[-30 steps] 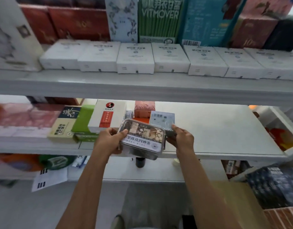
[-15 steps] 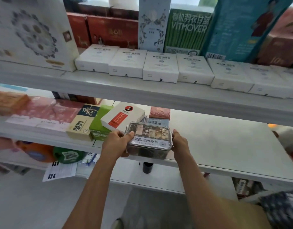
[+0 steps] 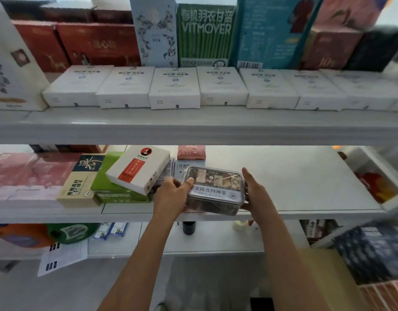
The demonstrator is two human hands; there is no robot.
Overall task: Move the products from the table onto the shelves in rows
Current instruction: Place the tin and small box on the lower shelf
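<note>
White shelving fills the view: an upper shelf (image 3: 193, 126), a middle shelf (image 3: 305, 187) and a lower shelf (image 3: 216, 241).

Upper shelf, left to right: a tall white carton (image 3: 11, 70); red boxes (image 3: 81, 43) at the back; a row of flat white boxes (image 3: 174, 88) along the front edge, side by side; behind them an upright pale floral box (image 3: 154, 30), a green box (image 3: 204, 34) marked VITMOVER, and a teal box (image 3: 270, 30).

Middle shelf, left to right: pink packs (image 3: 25, 176) lying flat; a cream-and-dark box (image 3: 81, 182); a green carton (image 3: 112, 187) with a white box (image 3: 138, 169), red-labelled, lying tilted on top of it; a pink box (image 3: 191, 152) further back.

Left hand (image 3: 171, 196): grips the left end of the tray (image 3: 215, 189), thumb hooked over its top edge.

Tray: clear plastic, printed label, dried contents showing through the lid. It sits at the front edge of the middle shelf, just right of the white box, partly over a pale blue pack (image 3: 182, 167).

Right hand (image 3: 256, 191): fingers extended along the tray's right end, pressing it. Whether they curl under cannot be told.

Lower shelf: a dark bottle (image 3: 189, 227) below the tray.
</note>
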